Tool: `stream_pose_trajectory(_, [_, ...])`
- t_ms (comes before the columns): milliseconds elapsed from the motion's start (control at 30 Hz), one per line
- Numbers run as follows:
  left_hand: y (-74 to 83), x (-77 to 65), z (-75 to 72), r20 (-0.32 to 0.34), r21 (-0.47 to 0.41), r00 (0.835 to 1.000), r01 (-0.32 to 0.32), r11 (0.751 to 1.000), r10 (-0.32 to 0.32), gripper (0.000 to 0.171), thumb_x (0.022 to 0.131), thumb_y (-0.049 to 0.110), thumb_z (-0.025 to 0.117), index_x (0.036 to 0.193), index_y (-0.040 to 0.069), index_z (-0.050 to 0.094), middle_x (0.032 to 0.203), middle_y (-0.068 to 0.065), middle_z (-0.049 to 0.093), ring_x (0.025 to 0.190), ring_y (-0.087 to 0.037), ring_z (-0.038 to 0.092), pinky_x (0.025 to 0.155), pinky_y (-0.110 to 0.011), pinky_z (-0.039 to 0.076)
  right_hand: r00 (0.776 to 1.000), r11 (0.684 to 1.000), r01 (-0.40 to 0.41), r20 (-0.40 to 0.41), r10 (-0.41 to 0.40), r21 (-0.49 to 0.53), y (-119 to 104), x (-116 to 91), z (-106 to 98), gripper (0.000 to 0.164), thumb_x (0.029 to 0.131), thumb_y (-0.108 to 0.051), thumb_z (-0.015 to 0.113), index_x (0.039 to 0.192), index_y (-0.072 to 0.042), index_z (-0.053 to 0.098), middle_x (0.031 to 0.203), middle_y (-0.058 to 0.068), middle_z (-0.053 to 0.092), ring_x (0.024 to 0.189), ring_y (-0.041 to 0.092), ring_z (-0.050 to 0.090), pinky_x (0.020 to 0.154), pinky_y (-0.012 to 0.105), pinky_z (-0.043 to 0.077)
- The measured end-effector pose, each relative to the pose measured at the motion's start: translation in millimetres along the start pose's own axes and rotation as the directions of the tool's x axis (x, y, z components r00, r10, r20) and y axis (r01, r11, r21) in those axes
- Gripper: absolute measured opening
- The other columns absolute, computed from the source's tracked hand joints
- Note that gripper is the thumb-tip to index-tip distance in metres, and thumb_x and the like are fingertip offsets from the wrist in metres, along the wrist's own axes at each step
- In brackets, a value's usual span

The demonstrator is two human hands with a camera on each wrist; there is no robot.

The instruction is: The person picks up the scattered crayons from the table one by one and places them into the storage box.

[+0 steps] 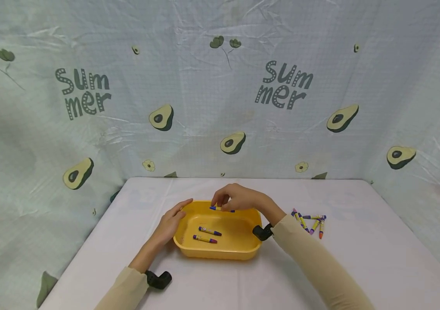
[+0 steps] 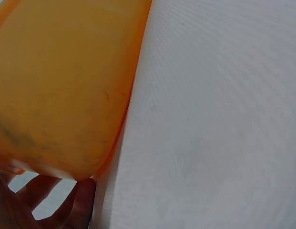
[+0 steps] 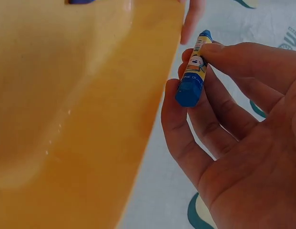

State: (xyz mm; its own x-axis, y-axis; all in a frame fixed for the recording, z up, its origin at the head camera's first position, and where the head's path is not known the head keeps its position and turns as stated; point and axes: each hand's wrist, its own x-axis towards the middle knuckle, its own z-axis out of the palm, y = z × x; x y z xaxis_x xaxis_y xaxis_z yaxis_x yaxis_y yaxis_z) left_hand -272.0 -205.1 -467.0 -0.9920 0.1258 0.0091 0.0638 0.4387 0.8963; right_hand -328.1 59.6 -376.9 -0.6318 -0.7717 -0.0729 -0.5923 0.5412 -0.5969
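Note:
Over the far side of the yellow plastic basin, my right hand pinches a blue crayon between thumb and fingertips. The crayon has a yellow printed wrapper, and it lies almost level above the rim in the head view. My left hand holds the basin's left side, thumb at the rim and fingers along the far left corner. The left wrist view shows its fingers against the outer wall. Inside the basin lie a dark blue-tipped crayon and a red-tipped crayon.
Several loose crayons lie in a small heap on the white tabletop, right of the basin. A cloth printed with avocados hangs behind and along the sides of the table. Each wrist wears a black camera.

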Motion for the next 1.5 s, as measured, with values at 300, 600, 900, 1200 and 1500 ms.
stream_pose_trajectory(300, [-0.2, -1.4, -0.5, 0.009, -0.007, 1.000, 0.004, 1.000, -0.004, 0.049, 0.110, 0.020, 0.033, 0.157, 0.025, 0.045, 0.168, -0.011, 0.037, 0.156, -0.037, 0.031, 0.128, -0.059, 0.021, 0.998, 0.997, -0.040, 0.056, 0.037, 0.059, 0.1, 12.6, 20.0, 0.027, 0.095, -0.003, 0.068, 0.119, -0.012, 0.074, 0.103, 0.002, 0.071, 0.090, 0.013, 0.062, 0.078, 0.022, 0.059])
stream_pose_trajectory(600, [0.5, 0.7, -1.3, 0.009, 0.008, 1.000, -0.013, 1.000, 0.013, 0.049, 0.110, 0.019, 0.033, 0.157, 0.025, 0.045, 0.167, -0.009, 0.038, 0.157, -0.037, 0.029, 0.129, -0.059, 0.018, 0.991, 0.995, -0.087, 0.108, 0.081, 0.050, 3.0, 20.3, 29.6, 0.028, 0.094, -0.005, 0.071, 0.121, -0.013, 0.074, 0.101, 0.000, 0.070, 0.082, 0.014, 0.062, 0.072, 0.023, 0.058])
stream_pose_trajectory(900, [0.9, 0.2, -0.7, 0.010, 0.010, 1.000, -0.002, 1.000, 0.002, 0.049, 0.110, 0.021, 0.033, 0.157, 0.025, 0.045, 0.167, -0.008, 0.038, 0.157, -0.036, 0.029, 0.128, -0.059, 0.020, 0.981, 0.993, -0.113, 0.161, 0.109, 0.018, 8.3, 31.0, 41.0, 0.027, 0.091, -0.007, 0.074, 0.118, -0.013, 0.074, 0.106, 0.003, 0.073, 0.085, 0.011, 0.065, 0.077, 0.023, 0.058])
stream_pose_trajectory(1200, [1.8, -0.1, -0.7, 0.002, 0.015, 1.000, -0.001, 1.000, 0.001, 0.049, 0.110, 0.021, 0.034, 0.157, 0.025, 0.046, 0.167, -0.008, 0.039, 0.157, -0.036, 0.030, 0.128, -0.059, 0.020, 0.973, 0.989, -0.145, 0.181, 0.146, -0.019, 10.0, 37.3, 47.6, 0.027, 0.093, -0.006, 0.073, 0.119, -0.014, 0.074, 0.105, 0.003, 0.074, 0.081, 0.010, 0.065, 0.076, 0.023, 0.059])
stream_pose_trajectory(1500, [1.4, 0.3, -0.8, 0.010, 0.014, 1.000, -0.003, 1.000, 0.003, 0.049, 0.110, 0.020, 0.033, 0.157, 0.025, 0.045, 0.167, -0.008, 0.038, 0.158, -0.036, 0.028, 0.129, -0.060, 0.018, 0.969, 0.984, -0.171, 0.189, 0.160, 0.045, 9.3, 29.7, 42.4, 0.024, 0.094, -0.005, 0.071, 0.117, -0.012, 0.073, 0.100, 0.003, 0.073, 0.078, 0.013, 0.067, 0.074, 0.025, 0.061])
